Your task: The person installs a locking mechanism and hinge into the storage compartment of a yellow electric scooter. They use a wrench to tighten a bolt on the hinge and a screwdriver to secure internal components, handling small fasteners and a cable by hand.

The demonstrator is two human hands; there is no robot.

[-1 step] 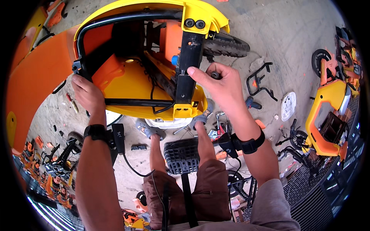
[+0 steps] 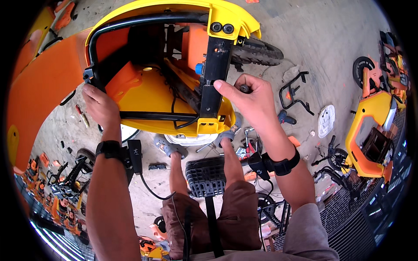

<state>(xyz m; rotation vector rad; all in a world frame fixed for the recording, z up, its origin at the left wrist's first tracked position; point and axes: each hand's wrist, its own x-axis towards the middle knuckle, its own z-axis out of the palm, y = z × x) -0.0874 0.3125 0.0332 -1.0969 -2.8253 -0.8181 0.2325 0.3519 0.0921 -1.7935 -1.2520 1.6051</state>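
In front of me is a yellow and orange vehicle body [image 2: 152, 98] with a black tubular frame [image 2: 152, 19] around its opening. My left hand [image 2: 101, 105] is closed around the frame's left corner, with the fingertips hidden beneath. At the right end of the opening a flat black crossbar [image 2: 213, 93] runs between two yellow brackets. My right hand [image 2: 254, 98] has its thumb tip against this crossbar. A small dark round-headed bolt [image 2: 244, 88] sits within its curled fingers. Two black round fasteners [image 2: 222, 28] are seated in the far yellow bracket.
A knobby tyre [image 2: 257, 52] sticks out at the far right of the body. On the concrete floor lie a black bent-tube rack [image 2: 292, 93], a cordless driver [image 2: 286, 117], a white plastic piece [image 2: 326, 121] and scattered tools. Another yellow-orange vehicle [image 2: 368, 130] stands at right.
The view has shifted very slightly, with the body a touch further right and lower in the picture. Both hands keep their hold.
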